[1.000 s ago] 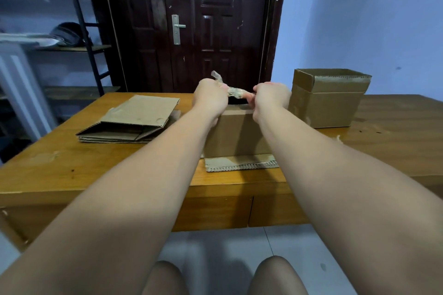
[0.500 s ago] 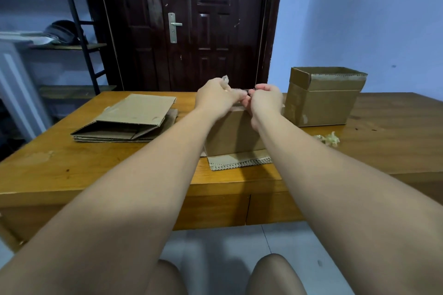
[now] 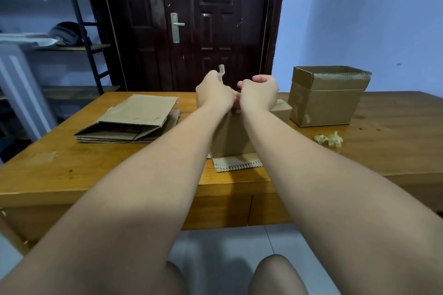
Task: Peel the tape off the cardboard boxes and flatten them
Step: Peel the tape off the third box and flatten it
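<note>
A brown cardboard box point(image 3: 230, 136) stands near the front middle of the wooden table point(image 3: 72, 170), one flap lying flat toward me. Both my hands hover over its top edge, close together. My left hand point(image 3: 214, 93) is closed on a strip of peeled tape point(image 3: 221, 71) that sticks up above its fingers. My right hand point(image 3: 259, 93) is curled beside it, fingertips meeting the left hand; what it pinches is hidden. A second open box point(image 3: 326, 103) stands at the back right. A pile of flattened boxes point(image 3: 134, 122) lies on the left.
A crumpled wad of tape point(image 3: 329, 139) lies on the table right of the box. Behind the table is a dark door point(image 3: 191, 24), with a metal shelf rack point(image 3: 72, 19) at the left. My knees show below the table's front edge.
My hands have drawn together above the box; the stretch of tape between them is gone. The strip's loose end stands up from my left hand. The view shifted, revealing the tape wad.
</note>
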Available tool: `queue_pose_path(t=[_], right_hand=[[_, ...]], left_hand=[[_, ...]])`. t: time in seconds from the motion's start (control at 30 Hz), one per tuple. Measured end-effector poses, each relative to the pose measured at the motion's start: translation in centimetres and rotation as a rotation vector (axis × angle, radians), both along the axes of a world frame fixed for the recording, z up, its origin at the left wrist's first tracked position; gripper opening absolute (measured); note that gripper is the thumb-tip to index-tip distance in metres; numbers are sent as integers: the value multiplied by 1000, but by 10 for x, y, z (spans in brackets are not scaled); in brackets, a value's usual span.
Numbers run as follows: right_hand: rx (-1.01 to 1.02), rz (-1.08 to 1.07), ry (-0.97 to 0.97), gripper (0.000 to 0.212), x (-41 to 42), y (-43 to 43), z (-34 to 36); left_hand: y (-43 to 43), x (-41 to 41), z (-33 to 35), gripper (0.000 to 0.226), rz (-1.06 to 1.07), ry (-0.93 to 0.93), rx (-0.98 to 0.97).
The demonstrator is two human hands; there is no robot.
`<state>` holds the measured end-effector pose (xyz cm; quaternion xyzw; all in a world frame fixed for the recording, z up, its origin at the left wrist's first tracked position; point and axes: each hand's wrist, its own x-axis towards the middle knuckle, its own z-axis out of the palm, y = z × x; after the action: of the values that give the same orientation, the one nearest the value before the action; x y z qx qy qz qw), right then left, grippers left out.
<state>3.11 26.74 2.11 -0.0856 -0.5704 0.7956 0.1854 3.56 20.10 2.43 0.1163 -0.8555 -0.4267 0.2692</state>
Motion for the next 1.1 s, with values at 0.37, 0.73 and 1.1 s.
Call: queue_pose_path(t=[0.37, 0.73, 1.1], right_hand=[[348, -153, -119, 10, -15, 52, -23], [951, 229, 244, 46, -17, 27, -18], [940, 282, 225, 10, -30, 35, -19]], left_hand=[[-16, -2, -2, 29, -173, -58, -189], [-4, -4, -16, 34, -184, -189, -500], [-20, -7, -14, 45, -331, -121, -146]])
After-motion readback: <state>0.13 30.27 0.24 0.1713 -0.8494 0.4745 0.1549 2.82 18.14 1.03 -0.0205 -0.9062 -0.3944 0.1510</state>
